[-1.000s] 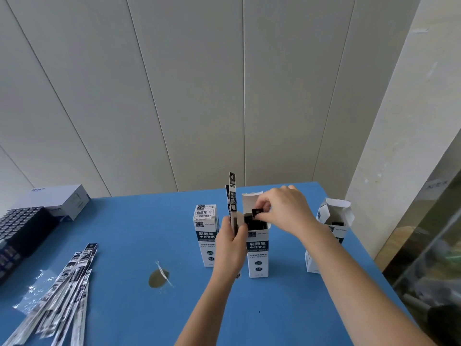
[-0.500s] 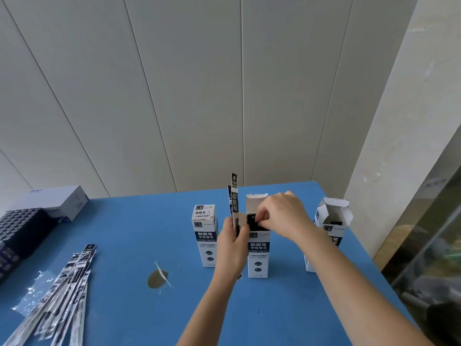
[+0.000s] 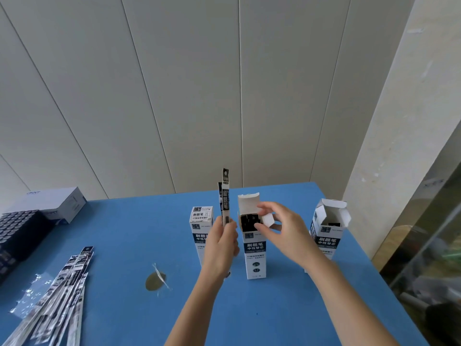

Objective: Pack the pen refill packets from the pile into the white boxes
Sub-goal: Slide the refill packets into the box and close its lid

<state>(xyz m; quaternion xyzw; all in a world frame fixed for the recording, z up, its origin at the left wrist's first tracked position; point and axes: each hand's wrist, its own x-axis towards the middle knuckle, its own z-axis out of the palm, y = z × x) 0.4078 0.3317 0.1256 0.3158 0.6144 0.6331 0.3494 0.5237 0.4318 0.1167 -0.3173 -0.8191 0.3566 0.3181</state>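
Three tall white boxes stand on the blue table point(image 3: 124, 233). The left box point(image 3: 200, 221) is closed. The middle box point(image 3: 254, 250) is open and shows dark packet tops inside. The right box point(image 3: 328, 228) is open too. My left hand point(image 3: 220, 248) holds a couple of long black-and-white refill packets point(image 3: 225, 196) upright between the left and middle boxes. My right hand point(image 3: 282, 231) pinches the side flap of the middle box with thumb and fingers. The pile of refill packets point(image 3: 57, 300) lies at the table's near left.
A white carton point(image 3: 57, 206) and a black tray of small items point(image 3: 17, 236) sit at the far left. A scrap of clear wrapper point(image 3: 161, 275) lies over a brown spot near the middle. Crumpled film point(image 3: 27, 295) lies by the pile. The table's right edge drops off beside the right box.
My right hand has drawn back from the top of the middle box and now holds its side flap out, so the opening shows. My left hand and its packets stay in place.
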